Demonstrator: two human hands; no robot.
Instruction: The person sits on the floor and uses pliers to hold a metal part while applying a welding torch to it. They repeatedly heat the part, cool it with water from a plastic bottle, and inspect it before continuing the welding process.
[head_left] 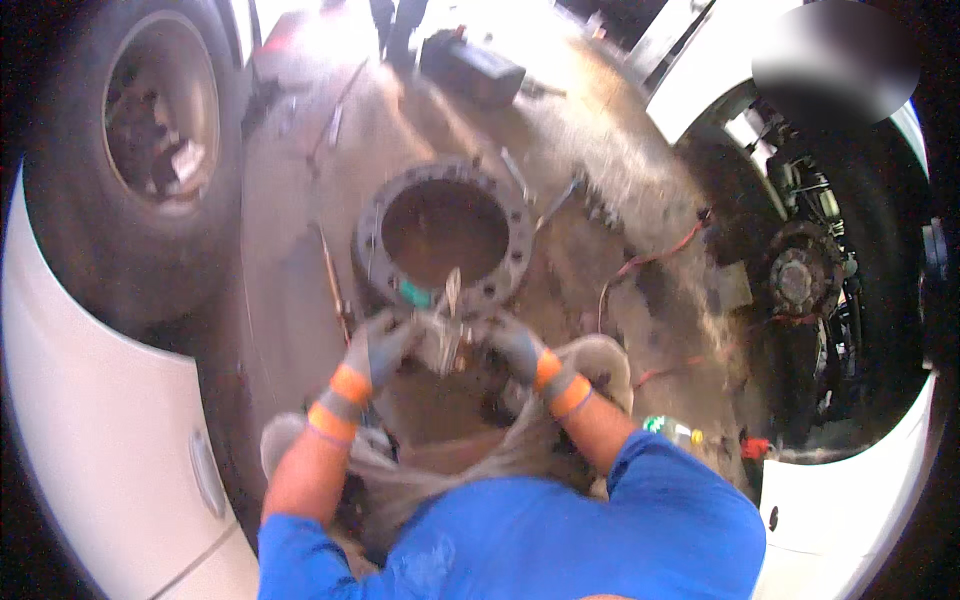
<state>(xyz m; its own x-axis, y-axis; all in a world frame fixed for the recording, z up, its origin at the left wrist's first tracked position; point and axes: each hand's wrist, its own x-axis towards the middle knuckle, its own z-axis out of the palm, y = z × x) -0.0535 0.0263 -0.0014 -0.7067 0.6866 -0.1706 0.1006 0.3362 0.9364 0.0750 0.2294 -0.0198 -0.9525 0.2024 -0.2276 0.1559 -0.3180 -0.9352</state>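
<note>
A small greyish metal part [437,342], blurred by motion, is between my hands, above the near edge of a large round metal ring. My left hand [388,345], in a grey glove with an orange-banded cuff, grips its left side. My right hand [510,346], gloved alike, has its fingers bent in at the right side; their tips are blurred. The ring, a brake drum [372,235] by its look, lies flat with holes round its rim. On its near rim sits a teal item [414,294], beside a pale strip [453,290] that sticks up from the part.
Left stands a large wheel [165,110]; right, an open wheel arch shows a hub [797,278]. A rod [333,280], wrenches [556,205] and a red hose [660,258] lie about the drum. Farther off are a dark case [472,68] and a person's legs [397,28]. A bottle [672,430] lies near my right.
</note>
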